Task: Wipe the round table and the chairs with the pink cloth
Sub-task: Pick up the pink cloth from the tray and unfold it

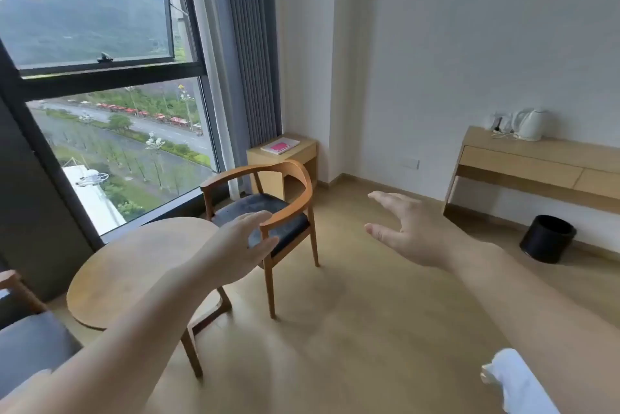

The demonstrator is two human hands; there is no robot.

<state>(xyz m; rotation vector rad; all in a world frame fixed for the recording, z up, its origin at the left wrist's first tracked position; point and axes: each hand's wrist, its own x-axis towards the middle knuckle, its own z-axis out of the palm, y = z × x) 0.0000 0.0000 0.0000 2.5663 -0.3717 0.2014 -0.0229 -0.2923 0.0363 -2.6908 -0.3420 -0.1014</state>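
Note:
The round wooden table (134,266) stands at the lower left by the window. Behind it sits a wooden armchair (295,185) with a dark seat. A second chair (30,343) with a grey seat shows at the left edge, partly cut off. A pink item (281,146) lies on a white sheet on the small side table (302,155) in the far corner; whether it is the cloth I cannot tell. My left hand (241,246) reaches out empty, fingers straight, over the table's right edge near the armchair's arm. My right hand (406,229) is spread in mid-air, holding nothing.
A long wooden desk (536,162) along the right wall carries a white kettle (533,123). A black bin (547,238) stands on the floor below it. Grey curtains (248,44) hang beside the large window (100,95). Something white (516,383) shows at the lower right.

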